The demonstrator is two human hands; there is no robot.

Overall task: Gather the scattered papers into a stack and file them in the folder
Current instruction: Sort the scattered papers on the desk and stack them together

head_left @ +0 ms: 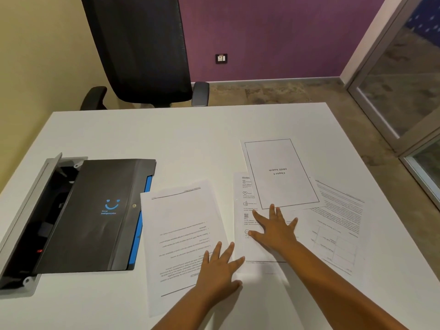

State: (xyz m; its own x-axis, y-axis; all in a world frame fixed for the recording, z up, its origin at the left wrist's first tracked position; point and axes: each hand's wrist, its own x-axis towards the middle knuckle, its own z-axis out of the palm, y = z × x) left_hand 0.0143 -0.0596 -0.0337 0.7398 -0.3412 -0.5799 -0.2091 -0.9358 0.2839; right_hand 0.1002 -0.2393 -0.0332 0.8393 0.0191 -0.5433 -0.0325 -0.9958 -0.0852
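Both forearms enter from the bottom edge, cut off above the elbows. The left hand [220, 270] lies flat with fingers spread on the near right corner of a printed sheet [183, 236], gripping nothing; its palm hides the text beneath. The right hand [276, 228], fingers splayed wide, presses on an icon-marked page [247, 210] that is largely covered by the hand and by a bordered title page [281, 172] overlapping its far part. Further right, a sheet with a table [338, 229] lies partly under the title page, its print too faint to read. To the left, the closed black folder [95, 215] rests on the white table [166, 139], overlapping an open cable box [35, 210] whose contents are dark. Beyond stands a black chair [140, 48], its top cut off.
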